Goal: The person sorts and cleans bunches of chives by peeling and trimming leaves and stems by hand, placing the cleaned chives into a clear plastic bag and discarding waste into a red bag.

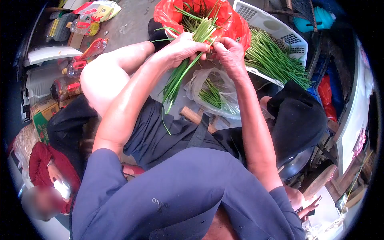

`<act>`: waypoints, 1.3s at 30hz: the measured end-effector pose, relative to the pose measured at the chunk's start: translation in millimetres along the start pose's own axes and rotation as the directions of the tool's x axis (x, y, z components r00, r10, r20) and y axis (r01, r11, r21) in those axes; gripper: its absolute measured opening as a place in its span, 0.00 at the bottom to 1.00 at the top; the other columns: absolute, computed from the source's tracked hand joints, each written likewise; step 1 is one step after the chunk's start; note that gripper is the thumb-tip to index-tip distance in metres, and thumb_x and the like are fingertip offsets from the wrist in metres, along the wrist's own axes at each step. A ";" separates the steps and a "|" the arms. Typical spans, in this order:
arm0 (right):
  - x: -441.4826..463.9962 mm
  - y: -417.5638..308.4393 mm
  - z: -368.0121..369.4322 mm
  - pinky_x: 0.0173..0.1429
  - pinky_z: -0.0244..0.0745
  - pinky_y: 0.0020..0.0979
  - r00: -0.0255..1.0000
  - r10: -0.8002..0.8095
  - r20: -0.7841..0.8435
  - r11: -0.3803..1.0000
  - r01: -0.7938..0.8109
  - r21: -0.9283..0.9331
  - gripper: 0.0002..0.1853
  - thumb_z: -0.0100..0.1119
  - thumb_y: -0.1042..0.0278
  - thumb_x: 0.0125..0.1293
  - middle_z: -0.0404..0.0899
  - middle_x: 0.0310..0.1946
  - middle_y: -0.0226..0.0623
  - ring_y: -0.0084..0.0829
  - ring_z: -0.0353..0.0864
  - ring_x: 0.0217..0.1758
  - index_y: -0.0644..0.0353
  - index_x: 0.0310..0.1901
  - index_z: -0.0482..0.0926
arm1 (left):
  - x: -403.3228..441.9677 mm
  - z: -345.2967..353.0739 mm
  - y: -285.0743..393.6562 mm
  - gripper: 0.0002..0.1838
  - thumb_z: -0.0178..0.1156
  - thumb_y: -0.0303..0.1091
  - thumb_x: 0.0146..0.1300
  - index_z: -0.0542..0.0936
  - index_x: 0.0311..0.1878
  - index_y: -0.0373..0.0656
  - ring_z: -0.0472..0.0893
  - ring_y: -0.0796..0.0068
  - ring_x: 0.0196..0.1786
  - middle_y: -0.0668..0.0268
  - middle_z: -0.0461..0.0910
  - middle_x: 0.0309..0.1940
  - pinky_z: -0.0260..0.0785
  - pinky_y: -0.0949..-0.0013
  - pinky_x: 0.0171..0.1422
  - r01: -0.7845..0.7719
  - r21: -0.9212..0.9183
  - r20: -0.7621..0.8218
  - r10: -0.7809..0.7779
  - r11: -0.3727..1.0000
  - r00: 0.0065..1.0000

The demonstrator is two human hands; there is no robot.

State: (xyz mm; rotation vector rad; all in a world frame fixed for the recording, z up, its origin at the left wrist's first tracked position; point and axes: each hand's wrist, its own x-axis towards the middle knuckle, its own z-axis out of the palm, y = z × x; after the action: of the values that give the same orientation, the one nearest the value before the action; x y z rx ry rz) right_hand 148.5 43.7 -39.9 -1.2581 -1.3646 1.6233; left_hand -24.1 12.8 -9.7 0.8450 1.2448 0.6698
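1. Green stalks in a bunch (pixel 202 34) were what I saw first through the head camera, held up ahead of the person's chest, pale ends upward and long leaves drooping below.
2. I saw the left hand (pixel 184 50) clamped around the bunch, fingers curled and thumb laid across the stalks.
3. Just beside it, the right hand (pixel 230 56) had thumb and forefinger pinched together near the pale ends; whatever was between those fingertips was too small for me to tell. The hands were close together.
4. Behind the bunch stood a red plastic bag (pixel 240 28), its mouth wide, with more green strands inside.
5. To the right I could see a white plastic basket (pixel 244 8) with a thick heap of green stalks (pixel 274 60) spilling over its near edge.
6. Below the hands, a clear plastic bag (pixel 230 108) held a smaller bundle (pixel 211 96).
7. Bare grey floor (pixel 134 20) showed beyond. Along the left I noted bottles with red labels (pixel 76 69) and a cardboard box (pixel 45 110).
8. At lower left, another person's hand (pixel 54 173), beside a dark red sleeve (pixel 38 160), touched a white object (pixel 62 189).
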 end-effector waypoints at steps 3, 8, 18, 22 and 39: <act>-0.1 -2.4 -2.1 0.29 0.72 0.23 0.999 -0.004 -0.040 0.999 0.006 0.046 0.08 0.58 0.69 0.60 0.80 0.24 0.30 0.19 0.77 0.24 0.65 0.32 0.81 | -0.8 0.3 1.4 0.07 0.62 0.34 0.58 0.78 0.38 0.44 0.68 0.88 0.19 0.72 0.78 0.22 0.54 0.82 0.20 0.003 0.010 -0.010 -0.002 1.000 1.000; 8.5 -0.3 -8.9 0.26 0.69 0.21 0.990 0.057 -0.128 0.982 -0.032 0.186 0.05 0.58 0.71 0.59 0.78 0.23 0.30 0.18 0.74 0.21 0.63 0.31 0.80 | -4.5 -0.7 4.0 0.07 0.62 0.33 0.58 0.78 0.37 0.44 0.69 0.88 0.19 0.72 0.78 0.22 0.55 0.81 0.20 0.035 0.004 -0.021 -0.035 0.999 0.999; 37.2 -22.9 -6.0 0.33 0.78 0.25 0.986 0.013 -0.165 0.963 0.032 0.266 0.08 0.60 0.74 0.61 0.79 0.29 0.32 0.19 0.73 0.24 0.66 0.41 0.78 | -6.7 -9.9 -1.9 0.08 0.64 0.34 0.57 0.78 0.39 0.44 0.72 0.86 0.22 0.72 0.78 0.26 0.58 0.81 0.22 0.004 -0.078 -0.040 -0.007 0.997 0.999; 56.4 -25.8 3.4 0.33 0.77 0.23 0.987 -0.137 -0.088 0.990 0.135 -0.035 0.12 0.62 0.70 0.61 0.80 0.33 0.33 0.21 0.77 0.27 0.68 0.44 0.77 | -15.7 -11.9 7.8 0.07 0.63 0.37 0.60 0.78 0.37 0.46 0.68 0.87 0.20 0.74 0.77 0.23 0.59 0.80 0.23 -0.053 -0.173 -0.060 0.043 0.983 0.997; -27.5 165.1 -46.0 0.26 0.71 0.27 0.893 0.436 0.107 0.755 -0.299 -0.584 0.13 0.60 0.61 0.58 0.76 0.17 0.32 0.23 0.75 0.20 0.63 0.25 0.78 | -25.9 -18.2 39.6 0.10 0.58 0.37 0.65 0.77 0.42 0.40 0.80 0.76 0.30 0.69 0.78 0.28 0.73 0.75 0.35 -0.154 -0.423 -0.075 0.135 0.893 0.988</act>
State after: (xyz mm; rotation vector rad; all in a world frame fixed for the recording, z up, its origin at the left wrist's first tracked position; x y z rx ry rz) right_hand 215.6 -5.0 -192.3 -1.8167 -1.9318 1.7432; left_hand -46.9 16.2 35.5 0.5588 1.0224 1.0436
